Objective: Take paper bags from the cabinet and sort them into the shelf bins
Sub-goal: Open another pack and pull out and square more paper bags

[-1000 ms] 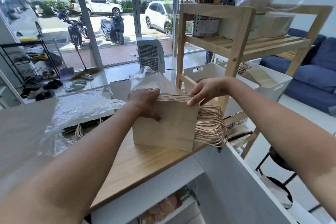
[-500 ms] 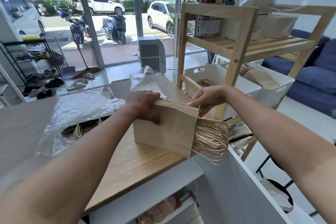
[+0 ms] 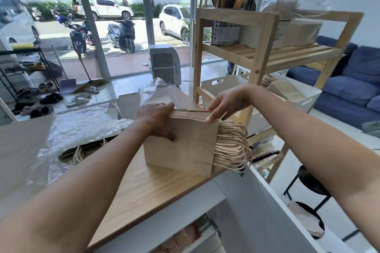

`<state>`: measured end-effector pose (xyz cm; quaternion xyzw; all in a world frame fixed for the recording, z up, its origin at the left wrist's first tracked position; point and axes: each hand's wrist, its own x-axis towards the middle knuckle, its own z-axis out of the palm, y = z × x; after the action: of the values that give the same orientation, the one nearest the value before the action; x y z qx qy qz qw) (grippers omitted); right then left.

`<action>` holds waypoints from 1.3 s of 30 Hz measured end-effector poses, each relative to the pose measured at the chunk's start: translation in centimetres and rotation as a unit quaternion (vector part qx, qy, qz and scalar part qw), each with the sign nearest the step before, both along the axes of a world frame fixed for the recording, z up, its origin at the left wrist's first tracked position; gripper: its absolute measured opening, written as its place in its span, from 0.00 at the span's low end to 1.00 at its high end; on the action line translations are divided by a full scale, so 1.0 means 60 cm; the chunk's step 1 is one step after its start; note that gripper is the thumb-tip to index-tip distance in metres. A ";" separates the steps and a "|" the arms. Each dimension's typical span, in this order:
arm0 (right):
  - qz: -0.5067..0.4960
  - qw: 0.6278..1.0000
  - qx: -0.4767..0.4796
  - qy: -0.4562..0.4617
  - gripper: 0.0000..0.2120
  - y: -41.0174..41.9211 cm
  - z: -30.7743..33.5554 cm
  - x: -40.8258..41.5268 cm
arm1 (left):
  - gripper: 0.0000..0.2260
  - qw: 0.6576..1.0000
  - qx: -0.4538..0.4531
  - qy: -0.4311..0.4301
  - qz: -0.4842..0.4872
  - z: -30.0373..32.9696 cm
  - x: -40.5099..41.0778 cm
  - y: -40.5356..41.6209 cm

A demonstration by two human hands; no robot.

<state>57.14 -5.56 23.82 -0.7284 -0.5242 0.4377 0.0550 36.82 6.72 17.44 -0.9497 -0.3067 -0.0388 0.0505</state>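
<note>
At left of the frame, crumpled clear plastic (image 3: 82,129) lies on the wooden desk (image 3: 156,189). At centre my left hand (image 3: 157,122) clamps the stack of paper bags (image 3: 185,146) standing on edge there, while my right hand (image 3: 228,101) pinches its top edges. At right, white bins (image 3: 298,96) under the wooden shelf (image 3: 265,55) hold flat bags; a blue sofa (image 3: 349,88) sits beyond.

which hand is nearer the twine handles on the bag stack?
Right. The right hand pinches the stack's top edge just above the twine handles. The left hand grips the bag stack at its far end from them.
</note>
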 end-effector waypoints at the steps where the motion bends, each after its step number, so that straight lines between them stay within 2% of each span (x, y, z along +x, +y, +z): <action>1: -0.010 1.000 -0.002 0.011 0.21 -0.002 -0.003 0.006 | 0.37 1.000 0.001 0.000 0.000 0.000 0.002 0.001; 5: -0.034 0.998 0.003 0.051 0.07 -0.002 -0.012 0.021 | 0.35 1.000 0.006 0.001 0.000 0.001 0.006 0.006; 10: -0.035 0.998 0.007 0.048 0.03 0.010 -0.008 0.025 | 0.34 1.000 0.011 0.000 0.004 0.000 0.012 0.009; 17: -0.052 0.997 0.027 0.050 0.05 0.017 -0.012 0.033 | 0.35 1.000 0.011 -0.001 0.003 -0.001 0.013 0.007; 24: -0.045 0.998 -0.011 0.047 0.17 0.018 0.002 0.022 | 0.35 1.000 0.006 0.001 -0.005 0.000 0.013 0.012; 26: -0.017 0.999 -0.033 0.018 0.15 0.018 0.007 0.013 | 0.35 1.000 0.005 -0.002 -0.008 0.000 0.013 0.013; 29: 0.001 0.998 -0.053 -0.015 0.18 0.020 0.012 0.003 | 0.34 1.000 0.005 -0.002 -0.010 0.000 0.013 0.013; 37: -0.024 0.997 -0.073 -0.020 0.16 0.041 0.018 0.009 | 0.34 1.000 0.002 -0.002 -0.013 -0.001 0.011 0.010; 39: -0.029 0.997 -0.075 -0.013 0.12 0.043 0.013 0.015 | 0.34 1.000 0.006 0.001 -0.011 -0.001 0.013 0.008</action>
<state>58.01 -2.98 24.62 -0.7514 -0.4689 0.4643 0.0060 37.57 7.20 17.39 -0.9527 -0.2958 -0.0401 0.0561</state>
